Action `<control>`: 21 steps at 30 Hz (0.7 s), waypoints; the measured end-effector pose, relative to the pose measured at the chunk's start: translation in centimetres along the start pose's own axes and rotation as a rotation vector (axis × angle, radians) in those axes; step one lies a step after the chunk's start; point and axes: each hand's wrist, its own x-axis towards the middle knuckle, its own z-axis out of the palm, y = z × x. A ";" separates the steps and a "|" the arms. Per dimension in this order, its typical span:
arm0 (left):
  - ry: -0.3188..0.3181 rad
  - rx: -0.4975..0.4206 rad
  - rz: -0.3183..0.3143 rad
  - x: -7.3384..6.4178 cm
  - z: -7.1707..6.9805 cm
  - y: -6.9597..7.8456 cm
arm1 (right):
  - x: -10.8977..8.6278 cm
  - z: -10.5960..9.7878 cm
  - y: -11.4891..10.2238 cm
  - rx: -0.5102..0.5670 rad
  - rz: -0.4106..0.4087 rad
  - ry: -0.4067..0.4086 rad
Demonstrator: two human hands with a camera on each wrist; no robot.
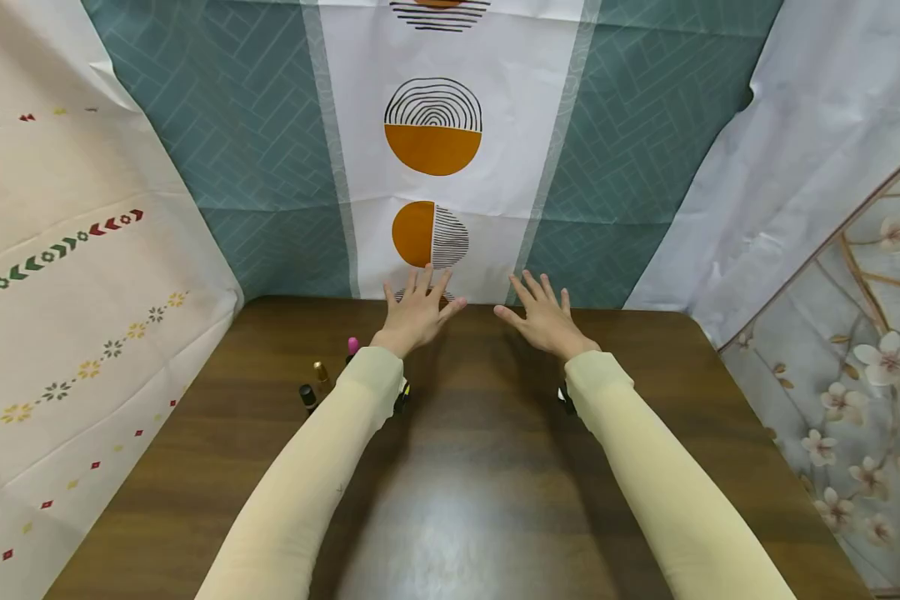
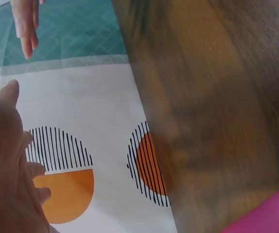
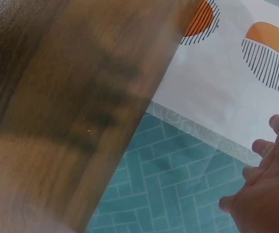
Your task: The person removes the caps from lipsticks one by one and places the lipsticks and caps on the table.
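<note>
Both arms reach forward over a brown wooden table (image 1: 457,467). The left hand (image 1: 414,315) is spread near the far edge, fingers straight and holding nothing. To its right, the right hand (image 1: 543,318) is likewise spread, apart from the left one and with nothing in it. Left of the left forearm stand several small tube-like items: one with a pink top (image 1: 353,344), one with a gold top (image 1: 321,372) and one with a black top (image 1: 307,397). The sleeve partly hides them. In the left wrist view a pink tube (image 2: 266,213) shows at the lower right corner.
Behind the table hangs a teal and white cloth (image 1: 510,125) with orange half-circle prints. A cream patterned cloth (image 1: 82,292) lines the left side. On the right hang a white cloth (image 1: 787,167) and a flowered one (image 1: 855,467).
</note>
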 end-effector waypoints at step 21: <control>-0.013 -0.010 0.088 -2.3 -0.2 -0.1 | -1.9 -0.3 -1.0 0.054 -0.082 0.025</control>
